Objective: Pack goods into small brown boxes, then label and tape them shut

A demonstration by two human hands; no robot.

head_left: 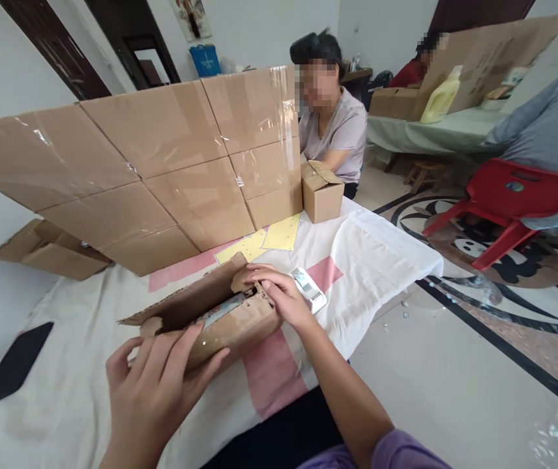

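An oblong cardboard box (pixel 234 329) rests on the cloth-covered table in front of me, its long flap (pixel 195 293) standing up on the far side. Inside lies something flat with a printed surface (pixel 230 306), mostly hidden. My left hand (pixel 161 368) grips the near left part of the box, fingers over the edge and thumb along the side wall. At the right end, my right hand (pixel 279 293) holds the box's corner, with fingers over the small end flap. A white packet with a printed label (pixel 309 290) lies just beyond my right hand.
A taped cardboard partition (pixel 176 163) stands across the table (pixel 381 260). Yellow sheets (pixel 281 233) and a small closed box (pixel 323 195) lie near it. A dark flat slab (pixel 15 365) is at left. Another person (pixel 342 130) sits behind; a red chair (pixel 523 195) stands at right.
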